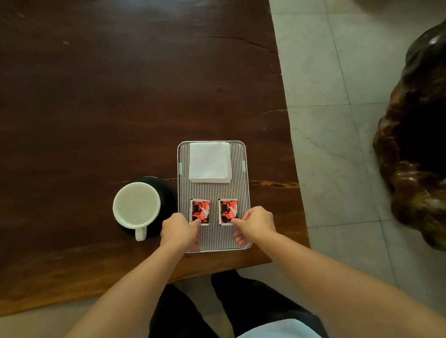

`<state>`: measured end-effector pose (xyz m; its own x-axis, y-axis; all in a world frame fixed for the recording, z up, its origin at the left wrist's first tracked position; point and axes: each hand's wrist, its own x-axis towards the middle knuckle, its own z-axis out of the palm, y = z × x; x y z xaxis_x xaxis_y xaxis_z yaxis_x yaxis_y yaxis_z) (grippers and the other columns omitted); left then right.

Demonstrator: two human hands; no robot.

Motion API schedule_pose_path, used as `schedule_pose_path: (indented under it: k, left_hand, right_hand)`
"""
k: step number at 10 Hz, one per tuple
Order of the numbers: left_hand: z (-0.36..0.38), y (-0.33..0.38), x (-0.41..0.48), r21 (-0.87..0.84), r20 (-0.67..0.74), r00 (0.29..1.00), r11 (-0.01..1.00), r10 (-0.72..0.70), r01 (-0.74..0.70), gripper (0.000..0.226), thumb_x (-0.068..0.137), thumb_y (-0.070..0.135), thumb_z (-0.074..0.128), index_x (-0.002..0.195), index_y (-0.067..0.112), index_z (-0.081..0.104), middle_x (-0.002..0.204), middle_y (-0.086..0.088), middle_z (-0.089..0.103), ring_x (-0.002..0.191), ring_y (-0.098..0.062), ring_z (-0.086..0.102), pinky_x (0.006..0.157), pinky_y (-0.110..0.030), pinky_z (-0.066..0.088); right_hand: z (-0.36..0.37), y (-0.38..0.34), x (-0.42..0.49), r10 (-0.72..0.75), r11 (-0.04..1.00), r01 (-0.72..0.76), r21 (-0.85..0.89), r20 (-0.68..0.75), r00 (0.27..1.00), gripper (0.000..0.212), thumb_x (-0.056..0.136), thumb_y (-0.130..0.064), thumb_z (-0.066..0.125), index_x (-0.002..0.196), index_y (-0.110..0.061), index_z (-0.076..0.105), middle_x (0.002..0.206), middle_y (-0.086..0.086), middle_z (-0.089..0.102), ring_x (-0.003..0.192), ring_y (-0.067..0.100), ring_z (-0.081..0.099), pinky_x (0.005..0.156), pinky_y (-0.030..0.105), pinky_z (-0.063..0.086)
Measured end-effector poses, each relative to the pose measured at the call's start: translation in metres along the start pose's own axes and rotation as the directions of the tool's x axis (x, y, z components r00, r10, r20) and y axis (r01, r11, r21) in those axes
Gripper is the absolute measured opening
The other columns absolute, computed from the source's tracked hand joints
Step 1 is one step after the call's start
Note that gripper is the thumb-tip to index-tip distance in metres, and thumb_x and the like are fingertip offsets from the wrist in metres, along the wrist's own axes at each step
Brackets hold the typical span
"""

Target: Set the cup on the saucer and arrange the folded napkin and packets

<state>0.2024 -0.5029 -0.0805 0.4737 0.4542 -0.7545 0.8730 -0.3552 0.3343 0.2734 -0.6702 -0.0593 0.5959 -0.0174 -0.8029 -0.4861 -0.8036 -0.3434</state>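
Dark polished wood forms the counter (66, 119), carrying a ribbed rectangular metal tray (244, 194) near its right edge. A white folded paper napkin (209, 161) lies square at the tray's far end. Two red-and-black printed packets sit side by side at the near end: the left packet (201, 211) is pinched at its near edge by the left hand (179, 231), the right packet (228, 210) likewise by the right hand (253, 223). Both hands are closed to fingertip grips. The white ceramic cup (136, 205) already stands on the black round saucer (164, 188), just beside the tray, handle toward the person. Judgement: packets are light, thin and liable to slide on the ribs; edge pinches suit them. The napkin is soft and would unfold if lifted carelessly.
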Motion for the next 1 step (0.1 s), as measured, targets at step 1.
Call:
schedule_pose_path:
  k: [1]
  left_hand:
    - [-0.0027,0.0006,-0.0069,0.006,0.049,0.999,1.0,-0.006,0.006,0.032,0.094,0.038,0.066,0.089,0.006,0.067,0.085,-0.008,0.075,0.075,-0.02,0.075,0.061,-0.03,0.061]
  right_hand:
    - [0.0001,0.0016,-0.0101,0.023,0.999,-0.021,0.048,-0.029,0.999,0.023,0.091,-0.027,0.074,0.081,-0.007,0.069,0.067,0.008,0.076,0.052,0.013,0.074,0.051,0.023,0.06]
